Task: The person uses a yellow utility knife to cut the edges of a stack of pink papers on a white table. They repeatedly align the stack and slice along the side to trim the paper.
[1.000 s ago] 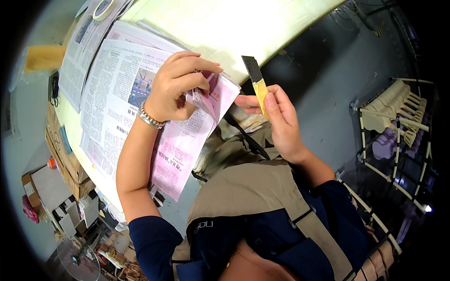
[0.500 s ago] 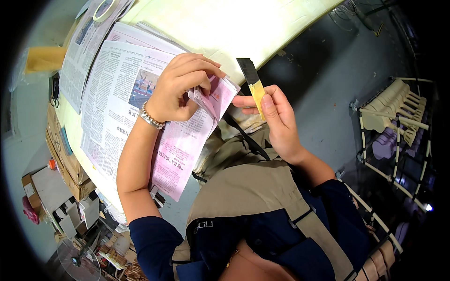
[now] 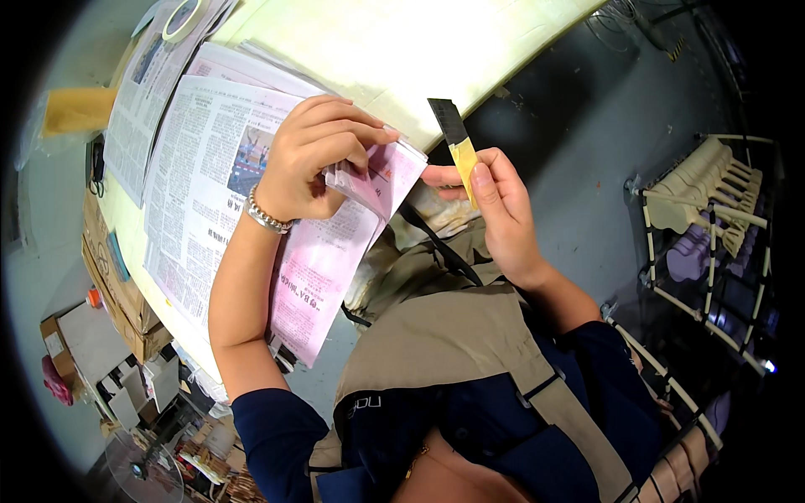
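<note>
My left hand (image 3: 317,159) is closed on the folded corner of a pink-tinted newspaper (image 3: 317,277), its fingers bent over the sheets. This newspaper hangs over the table's near edge. Between the thumb and fingers of my right hand (image 3: 501,205) is a dark snap-off knife blade (image 3: 449,119) whose lower end is wrapped in yellow tape. The blade points up and away from me. My right index fingertip is close to the newspaper's right corner; whether it touches cannot be told. Under my left forearm lies a stack of newspapers (image 3: 197,180) with a colour photo.
A roll of tape (image 3: 178,35) rests on more newspapers at the table's (image 3: 402,50) far left. Cardboard boxes (image 3: 113,268) and a fan (image 3: 142,469) stand lower left. On the right is a pipe-frame rack (image 3: 704,210) with cream and purple pieces.
My left hand has shifted slightly left with the newspaper corner, and the hanging pink sheet moved a little the same way. The blade in my right hand leans slightly differently.
</note>
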The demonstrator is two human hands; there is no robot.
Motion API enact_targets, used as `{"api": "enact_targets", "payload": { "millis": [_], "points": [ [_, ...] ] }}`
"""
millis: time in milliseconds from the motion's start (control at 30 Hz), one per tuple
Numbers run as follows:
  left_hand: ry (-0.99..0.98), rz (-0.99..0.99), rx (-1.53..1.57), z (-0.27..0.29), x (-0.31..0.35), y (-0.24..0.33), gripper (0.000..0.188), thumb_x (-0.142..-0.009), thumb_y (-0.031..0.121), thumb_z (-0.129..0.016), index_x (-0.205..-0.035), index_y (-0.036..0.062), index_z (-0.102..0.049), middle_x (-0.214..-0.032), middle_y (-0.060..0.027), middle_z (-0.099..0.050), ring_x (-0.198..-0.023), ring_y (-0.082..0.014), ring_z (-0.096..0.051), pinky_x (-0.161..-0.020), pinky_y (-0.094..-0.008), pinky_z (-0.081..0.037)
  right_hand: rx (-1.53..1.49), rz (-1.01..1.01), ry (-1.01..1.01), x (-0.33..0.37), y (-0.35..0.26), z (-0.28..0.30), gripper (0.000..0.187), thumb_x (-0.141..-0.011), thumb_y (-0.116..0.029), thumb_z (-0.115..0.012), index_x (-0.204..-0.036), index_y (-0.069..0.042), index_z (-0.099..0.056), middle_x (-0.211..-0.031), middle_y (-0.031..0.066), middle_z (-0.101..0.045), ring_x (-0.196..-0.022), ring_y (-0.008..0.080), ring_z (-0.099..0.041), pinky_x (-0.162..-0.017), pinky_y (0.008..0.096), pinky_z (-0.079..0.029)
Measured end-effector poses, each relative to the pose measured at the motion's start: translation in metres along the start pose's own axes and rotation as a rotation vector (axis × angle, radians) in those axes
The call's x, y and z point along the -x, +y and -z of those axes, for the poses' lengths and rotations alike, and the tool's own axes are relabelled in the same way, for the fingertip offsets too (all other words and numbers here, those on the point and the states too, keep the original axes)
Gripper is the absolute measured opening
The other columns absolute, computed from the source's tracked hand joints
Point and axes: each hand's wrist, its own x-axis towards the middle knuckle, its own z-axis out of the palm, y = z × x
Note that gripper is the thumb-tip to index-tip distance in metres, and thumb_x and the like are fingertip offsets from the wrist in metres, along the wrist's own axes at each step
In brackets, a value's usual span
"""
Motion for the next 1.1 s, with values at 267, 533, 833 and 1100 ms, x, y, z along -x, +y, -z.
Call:
{"api": "enact_targets", "payload": {
  "millis": [267, 533, 833, 1100],
  "points": [
    [0.07, -0.016, -0.008, 0.001, -0.006, 0.007, 0.02, -0.044, 0.007, -0.051, -0.063, 0.0087, -0.049, -0.087, -0.0046, -0.07, -0.092, -0.0258, -0.066, -0.084, -0.0384, -0.049, -0.061, -0.002, 0.029, -0.002, 0.006, 0.005, 0.026, -0.105, -0.028, -0.042, -0.107, -0.003, -0.048, -0.113, 0.0123, -0.066, -0.102, 0.0128, -0.06, -0.089, 0.0289, -0.046],
    [0.063, -0.009, 0.026, -0.002, -0.007, 0.007, 0.021, -0.044, 0.008, -0.053, -0.064, 0.0075, -0.049, -0.083, -0.0051, -0.066, -0.078, -0.0259, -0.059, -0.081, -0.0355, -0.044, 0.369, 0.112, 0.07, -0.031, -0.021, 0.038, 0.015, -0.093, -0.012, -0.061, -0.103, -0.001, -0.065, -0.078, 0.0015, -0.064, -0.066, 0.0057, -0.054, -0.059, 0.0213, -0.044],
    [0.061, -0.016, 0.034, -0.004, -0.007, 0.006, 0.022, -0.045, 0.006, -0.054, -0.066, 0.0071, -0.05, -0.09, -0.0059, -0.069, -0.081, -0.0271, -0.058, -0.082, -0.0359, -0.043, 0.673, 0.126, -0.244, -0.068, -0.047, 0.059, 0.021, -0.093, -0.02, -0.061, -0.095, 0.0, -0.068, -0.07, 0.0039, -0.061, -0.063, 0.0096, -0.051, -0.06, 0.0268, -0.044],
    [0.015, 0.022, 0.014, -0.007, -0.007, 0.006, 0.019, -0.047, 0.011, -0.056, -0.065, 0.0072, -0.053, -0.099, -0.0088, -0.071, -0.085, -0.0275, -0.059, -0.083, -0.038, -0.043, 0.719, -0.013, -0.517, -0.098, -0.057, 0.06, 0.022, -0.095, -0.021, -0.057, -0.095, -0.002, -0.067, -0.071, -0.0007, -0.057, -0.063, 0.0069, -0.046, -0.057, 0.023, -0.038]
  ]
}}
